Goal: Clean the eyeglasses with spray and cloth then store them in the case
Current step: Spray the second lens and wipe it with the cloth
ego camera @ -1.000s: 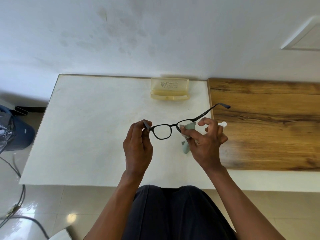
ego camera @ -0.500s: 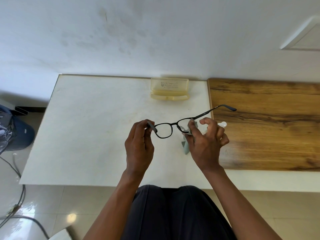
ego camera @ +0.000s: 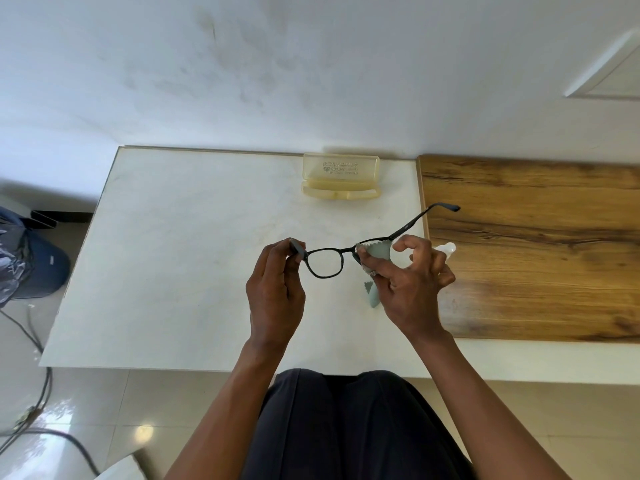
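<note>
Above the white table [ego camera: 173, 271], the left hand [ego camera: 275, 296] pinches the left corner of the black eyeglasses [ego camera: 325, 263]. The right hand [ego camera: 412, 289] pinches a pale green cloth [ego camera: 379, 252] over the right lens, hiding most of a white spray bottle [ego camera: 448, 247]. The open yellow case [ego camera: 341, 176] sits at the table's far edge, well apart from the eyeglasses.

Black-framed eyeglasses [ego camera: 325, 263] held up above the white table, lenses facing the person, right temple arm unfolded and pointing away over the wooden board. Pale green cleaning cloth [ego camera: 377, 258] wrapped over the right lens, one corner hanging below. Translucent yellow glasses case [ego camera: 341, 176] lies open at the table's far edge, lid upright. Small white spray bottle [ego camera: 447, 248] mostly hidden, just right of the cloth.
</note>
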Demonstrator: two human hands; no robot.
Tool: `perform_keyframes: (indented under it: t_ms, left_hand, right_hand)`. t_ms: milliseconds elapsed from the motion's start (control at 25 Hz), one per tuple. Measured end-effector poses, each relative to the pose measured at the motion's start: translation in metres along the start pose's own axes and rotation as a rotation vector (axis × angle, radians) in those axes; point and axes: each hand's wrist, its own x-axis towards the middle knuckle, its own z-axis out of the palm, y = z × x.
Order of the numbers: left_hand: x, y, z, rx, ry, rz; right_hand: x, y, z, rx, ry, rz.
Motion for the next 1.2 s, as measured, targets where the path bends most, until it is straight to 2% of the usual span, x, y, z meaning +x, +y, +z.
perform_keyframes:
  t_ms: [160, 360, 520, 800, 1040, 1200]
  left_hand:
    - [-0.003, -0.001, 0.0, 0.001, 0.01, 0.006]
    - [-0.003, 0.0, 0.0, -0.012, 0.006, 0.013]
    - [-0.001, 0.0, 0.001, -0.009, -0.003, 0.011]
    - [0.002, -0.001, 0.002, -0.016, 0.015, 0.011]
    - [0.0, -0.006, 0.003, 0.003, 0.026, 0.004]
    - [-0.002, -0.005, 0.003, -0.017, 0.023, 0.018]
  right_hand:
    - [0.0, 0.003, 0.001, -0.013, 0.097, -0.022]
    - [-0.002, 0.004, 0.003, -0.149, 0.217, 0.01]
    - [-0.002, 0.0, 0.006, -0.162, 0.185, 0.04]
    - [0.0, -0.008, 0.01, -0.054, -0.015, 0.08]
    - [0.0, -0.007, 0.006, 0.08, 0.011, 0.099]
    - [0.0, -0.006, 0.004, 0.048, 0.05, 0.134]
